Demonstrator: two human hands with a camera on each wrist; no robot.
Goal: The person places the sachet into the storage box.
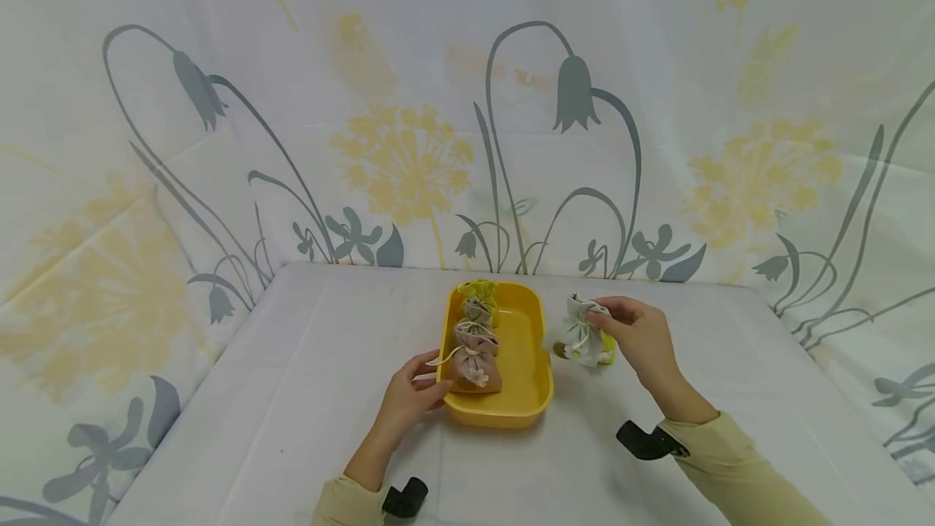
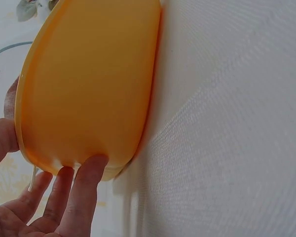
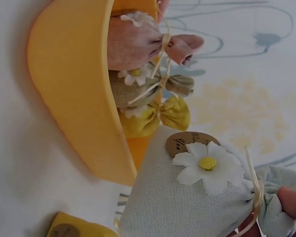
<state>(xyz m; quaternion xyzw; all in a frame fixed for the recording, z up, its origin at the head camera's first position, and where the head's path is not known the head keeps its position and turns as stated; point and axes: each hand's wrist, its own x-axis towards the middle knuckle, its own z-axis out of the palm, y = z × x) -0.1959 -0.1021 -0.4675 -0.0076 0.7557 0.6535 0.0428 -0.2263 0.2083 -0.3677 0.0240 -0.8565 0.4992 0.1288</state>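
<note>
My right hand (image 1: pixel 643 339) pinches the gathered neck of a pale grey-green drawstring sachet (image 3: pixel 187 197), lifted just right of the yellow tub's rim. A white fabric daisy (image 3: pixel 208 164) and a brown paper tag (image 3: pixel 180 143) decorate its front. At the left near side of the yellow tub (image 1: pixel 524 347), my left hand (image 1: pixel 409 392) grips the wall, thumb at the rim and fingers (image 2: pixel 84 192) against the outside. Along the tub's left side stand several tied sachets: a pink one (image 1: pixel 476 364) nearest, an olive-grey one (image 3: pixel 133 91) behind, and a yellow one (image 3: pixel 143 121) farthest.
Another yellow sachet (image 3: pixel 76 226) with a brown tag lies on the white-covered table (image 1: pixel 307 396) right of the tub, partly hidden behind the held one. A fabric wall (image 1: pixel 409 39) printed with flowers rises behind the table.
</note>
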